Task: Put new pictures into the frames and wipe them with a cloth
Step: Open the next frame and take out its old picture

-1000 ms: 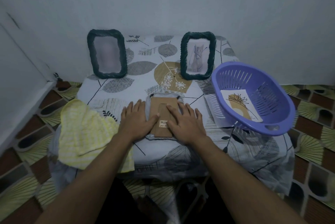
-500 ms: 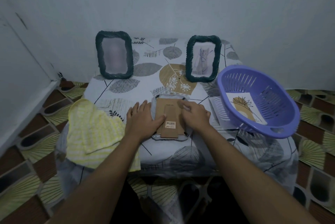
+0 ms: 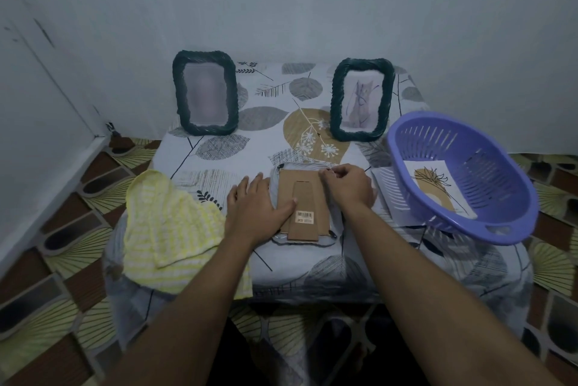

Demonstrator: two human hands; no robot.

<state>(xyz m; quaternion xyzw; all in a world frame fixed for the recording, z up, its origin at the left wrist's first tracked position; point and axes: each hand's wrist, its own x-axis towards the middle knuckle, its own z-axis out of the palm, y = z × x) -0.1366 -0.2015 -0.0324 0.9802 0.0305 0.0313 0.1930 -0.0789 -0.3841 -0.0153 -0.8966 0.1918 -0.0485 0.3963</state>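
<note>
Yellow-striped cloth (image 3: 169, 223) was seen crumpled at the desk (image 3: 219, 148) edge, just left of the L hand's fingers, partly hung over the side. Well beyond those fingers & slightly left, a dark rope-rimmed frame (image 3: 205, 91) was stood upright; its pic was blurred, content not readable. L hand (image 3: 256, 207) was laid flat, fingers straight & released, nothing gripped. Its fingertips were rested at the L edge of the face-down frame (image 3: 305, 204), w/ the thumb laid across the cardboard back. That frame was laid back-up on the desk between the two hands, a barcode sticker (image 3: 305, 216) near the thumb tip. R hand (image 3: 347, 187) was held at the frame's top R corner, fingers curled & pinched at the backing's edge there; whether a clip was caught could not be told. Beyond the R fingers a second dark frame (image 3: 362, 99) was stood upright w/ a sketch inside. Just right of the R fingers, loose sheets (image 3: 386, 185) were seen partly under a purple basket (image 3: 500, 179), in which a plant print (image 3: 438, 188) was laid.
</note>
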